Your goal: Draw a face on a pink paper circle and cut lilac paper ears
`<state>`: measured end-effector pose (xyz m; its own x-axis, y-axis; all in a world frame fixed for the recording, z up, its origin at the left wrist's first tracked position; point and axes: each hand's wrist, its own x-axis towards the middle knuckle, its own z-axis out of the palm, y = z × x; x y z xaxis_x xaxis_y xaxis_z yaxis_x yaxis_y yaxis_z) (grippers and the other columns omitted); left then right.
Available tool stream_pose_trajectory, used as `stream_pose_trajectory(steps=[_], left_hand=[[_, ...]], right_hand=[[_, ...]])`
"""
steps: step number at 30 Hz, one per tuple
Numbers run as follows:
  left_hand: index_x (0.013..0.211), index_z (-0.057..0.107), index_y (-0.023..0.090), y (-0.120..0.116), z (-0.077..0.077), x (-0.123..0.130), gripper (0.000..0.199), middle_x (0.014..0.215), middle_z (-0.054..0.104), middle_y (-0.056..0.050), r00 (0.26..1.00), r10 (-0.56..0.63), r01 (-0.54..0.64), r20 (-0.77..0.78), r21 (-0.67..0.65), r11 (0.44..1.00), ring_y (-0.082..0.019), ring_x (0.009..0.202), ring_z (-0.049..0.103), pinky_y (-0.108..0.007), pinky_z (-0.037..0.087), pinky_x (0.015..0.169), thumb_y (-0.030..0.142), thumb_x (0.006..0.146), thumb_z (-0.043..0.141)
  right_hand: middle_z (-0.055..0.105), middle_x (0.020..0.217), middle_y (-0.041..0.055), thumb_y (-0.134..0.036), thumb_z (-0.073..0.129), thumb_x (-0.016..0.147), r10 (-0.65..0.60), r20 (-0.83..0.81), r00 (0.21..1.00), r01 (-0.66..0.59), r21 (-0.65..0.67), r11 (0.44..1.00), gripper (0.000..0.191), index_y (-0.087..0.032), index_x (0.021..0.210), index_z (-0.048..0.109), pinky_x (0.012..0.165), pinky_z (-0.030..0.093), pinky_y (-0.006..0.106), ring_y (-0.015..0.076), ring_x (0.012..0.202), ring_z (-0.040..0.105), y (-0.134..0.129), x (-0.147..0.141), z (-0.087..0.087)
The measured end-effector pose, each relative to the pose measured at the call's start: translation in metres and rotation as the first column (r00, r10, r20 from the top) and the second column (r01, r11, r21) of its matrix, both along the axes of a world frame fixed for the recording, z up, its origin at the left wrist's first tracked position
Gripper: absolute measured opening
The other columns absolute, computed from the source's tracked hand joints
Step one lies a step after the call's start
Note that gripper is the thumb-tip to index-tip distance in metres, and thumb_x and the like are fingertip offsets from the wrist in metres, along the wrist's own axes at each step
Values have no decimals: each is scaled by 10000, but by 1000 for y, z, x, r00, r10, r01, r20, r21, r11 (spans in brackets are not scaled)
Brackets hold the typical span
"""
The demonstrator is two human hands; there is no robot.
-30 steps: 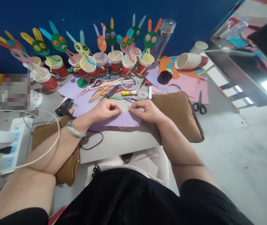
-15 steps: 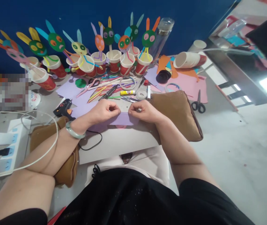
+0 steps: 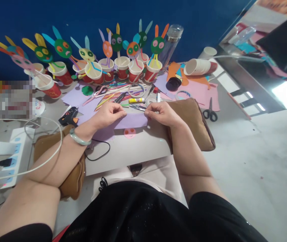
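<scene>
A strip of purple paper is stretched between my two hands, held by its upper edge above the table. My left hand, with a pale bangle on the wrist, pinches it at the left. At its right end, the thumb and fingers of my right hand are closed on it. Just below the strip, a pink paper face with orange eyes lies on the table. More purple sheets lie under and beside my left hand.
Paper cups with bunny-eared paper figures line the back. Colored sticks, a glue stick and a tape roll lie before them. A glue gun sits left, scissors right. Brown cushions flank my arms; a power strip is far left.
Both hands have lifted the purple strip slightly and moved a little apart. The pink paper face below it, mostly covered before, now shows fully.
</scene>
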<state>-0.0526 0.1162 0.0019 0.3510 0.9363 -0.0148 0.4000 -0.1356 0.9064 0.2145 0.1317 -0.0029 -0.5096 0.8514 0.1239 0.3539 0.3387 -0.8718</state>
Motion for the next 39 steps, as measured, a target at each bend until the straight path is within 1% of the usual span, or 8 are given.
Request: stream_pose_trajectory(steps=[5,10,15,20,24,28,33,39], left_hand=[[686,691,145,-1,8,-2,494,581,603,-1,980,47,11,194,-283,959,-95,514,496,-225,373,505,622,707,818],[1038,784,89,0,1,-1,877,888,800,-161,881,95,259,464,-641,723,-254,771,748,-325,588,706,885,851,467],[1138,753,101,-5,-4,2,810,1049,805,-200,817,62,447,573,-697,560,-341,922,771,-462,605,840,823,893,479],[1237,726,144,-5,0,-1,765,1161,782,-180,787,22,478,616,-632,610,-342,984,757,-459,596,857,780,825,619],[1171,763,175,-4,-5,0,548,1074,789,-113,850,-41,394,525,-583,710,-196,817,719,-298,559,733,492,733,856],[997,792,138,-10,-10,5,462,867,774,-87,872,-136,429,470,-602,673,-176,693,682,-293,514,653,314,594,932],[880,785,151,-11,-15,12,369,828,775,-50,876,110,175,470,-522,835,-173,717,694,-313,532,716,284,568,931],[881,790,156,-8,-21,19,376,855,800,-44,811,327,-57,485,-491,869,-172,766,710,-322,565,773,315,573,937]], right_hand=[[588,558,-34,-402,741,858,-53,-104,993,51,-25,998,261,-179,743,673,489,383,246,87,465,490,1,3,-7],[675,622,8,-570,799,836,-19,-283,959,1,-63,998,412,-164,814,735,536,491,249,113,533,597,-3,-1,-9],[742,714,37,-555,815,841,37,-333,942,-56,-48,997,380,-177,859,783,631,572,272,140,638,683,-4,-7,-14],[767,791,54,-552,830,824,-11,-372,928,-1,-33,999,375,-188,907,799,705,614,307,166,704,720,-4,-3,-15],[771,843,61,-551,802,844,-29,-347,937,42,31,999,353,-199,873,806,721,613,316,178,734,724,-6,-2,-12],[785,939,69,-579,786,848,-33,-340,940,46,30,998,385,-213,966,795,769,625,341,200,807,740,-7,-7,-15],[788,973,65,-714,711,852,-80,-390,917,35,-121,992,659,-216,1282,676,774,619,331,170,775,737,-3,-20,-25],[610,623,-11,-750,734,792,32,-147,989,-53,-140,989,592,-161,813,676,523,416,251,100,535,520,-7,-31,-28]])
